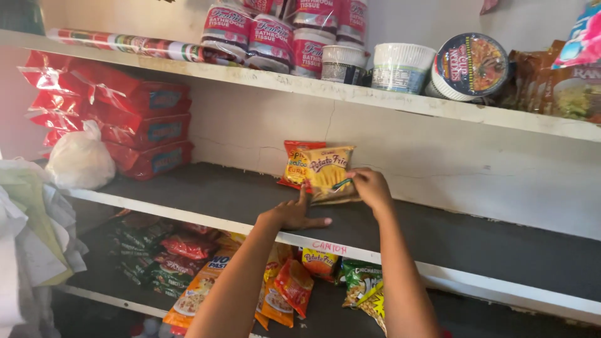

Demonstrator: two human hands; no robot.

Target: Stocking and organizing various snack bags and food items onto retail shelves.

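Leftmost, stacked red plastic-wrapped packs point(147, 128) and a tied white plastic bag point(80, 159) sat on the dark middle shelf point(206, 194). Further right, the left hand point(293, 215) lay flat and open on that shelf, its grip empty, fingertips just below the yellow foil snack packet point(327, 168). That packet stood upright against the white back wall point(438, 156), overlapping a red-and-yellow snack packet point(294, 164). The right hand point(371, 188) pinched the yellow packet's right edge between closed fingers.
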